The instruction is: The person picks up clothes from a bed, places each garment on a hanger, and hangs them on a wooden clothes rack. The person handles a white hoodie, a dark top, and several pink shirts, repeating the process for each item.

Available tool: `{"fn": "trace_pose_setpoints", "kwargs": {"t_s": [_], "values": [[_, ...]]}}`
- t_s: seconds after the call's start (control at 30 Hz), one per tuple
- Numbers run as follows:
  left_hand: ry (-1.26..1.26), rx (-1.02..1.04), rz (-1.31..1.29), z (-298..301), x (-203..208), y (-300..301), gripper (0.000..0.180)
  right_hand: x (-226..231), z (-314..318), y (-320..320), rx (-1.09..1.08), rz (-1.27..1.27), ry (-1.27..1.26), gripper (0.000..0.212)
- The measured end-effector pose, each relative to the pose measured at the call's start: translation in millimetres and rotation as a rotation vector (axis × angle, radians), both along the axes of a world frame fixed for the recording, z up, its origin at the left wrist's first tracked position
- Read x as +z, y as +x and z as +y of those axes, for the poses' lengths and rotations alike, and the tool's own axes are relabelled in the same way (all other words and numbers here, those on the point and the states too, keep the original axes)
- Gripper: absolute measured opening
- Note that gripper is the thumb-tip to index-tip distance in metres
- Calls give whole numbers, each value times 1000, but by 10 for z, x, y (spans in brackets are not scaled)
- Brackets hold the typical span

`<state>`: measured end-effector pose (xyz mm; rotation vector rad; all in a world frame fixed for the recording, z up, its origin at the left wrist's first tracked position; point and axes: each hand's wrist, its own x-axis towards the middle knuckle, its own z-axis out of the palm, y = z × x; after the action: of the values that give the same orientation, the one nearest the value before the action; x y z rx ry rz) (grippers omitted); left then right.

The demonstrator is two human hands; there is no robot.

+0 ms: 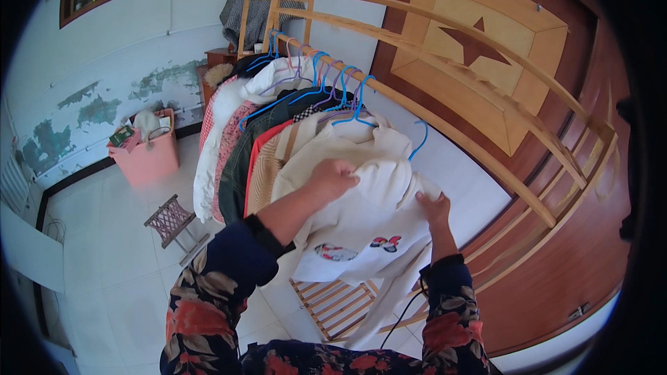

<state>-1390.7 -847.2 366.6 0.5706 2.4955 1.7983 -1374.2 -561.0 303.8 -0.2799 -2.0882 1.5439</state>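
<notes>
A cream high-necked sweater (361,236) with two small colourful patches on its front hangs before me. My left hand (337,179) pinches the left side of its collar. On the other side, my right hand (434,208) grips the collar's edge near the shoulder. From behind the collar rises the hook of a blue hanger (422,140); the rest of that hanger is hidden in the sweater. Just behind hangs a beige garment (313,156) on another blue hanger (356,107), hooked on the wooden rail (396,89).
Several more garments, among them a red-patterned one (233,139) and a dark green jacket (240,156), crowd the rail's left part. The wooden rack has a slatted base (333,309). A pink bin (149,156) and a small folding stool (170,221) stand at left, a brown door (556,250) at right.
</notes>
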Motion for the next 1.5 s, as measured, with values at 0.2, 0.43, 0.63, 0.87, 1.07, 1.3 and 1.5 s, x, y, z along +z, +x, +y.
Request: {"fn": "trace_pose_setpoints", "kwargs": {"t_s": [0.2, 0.43, 0.63, 0.87, 1.07, 1.3, 1.5], "values": [[143, -8, 58, 134, 186, -320, 19, 450, 77, -267, 14, 95, 37, 36], [352, 54, -21, -361, 12, -481, 16, 547, -296, -1006, 292, 286, -30, 35], [476, 69, 31, -539, -367, -388, 16, 379, -766, -1454, 221, 253, 170, 36], [409, 88, 81, -582, -412, -585, 17, 331, -893, -1769, 211, 363, 224, 33], [192, 182, 136, -588, -507, -571, 22, 213, -854, -1597, 182, 321, 178, 42], [159, 139, 281, -655, -681, -743, 25, 158, -888, -1252, -217, 192, 518, 57], [-200, 241, 341, -677, -694, -734, 34, 65, -806, -49, -113, 70, 557, 49]]}}
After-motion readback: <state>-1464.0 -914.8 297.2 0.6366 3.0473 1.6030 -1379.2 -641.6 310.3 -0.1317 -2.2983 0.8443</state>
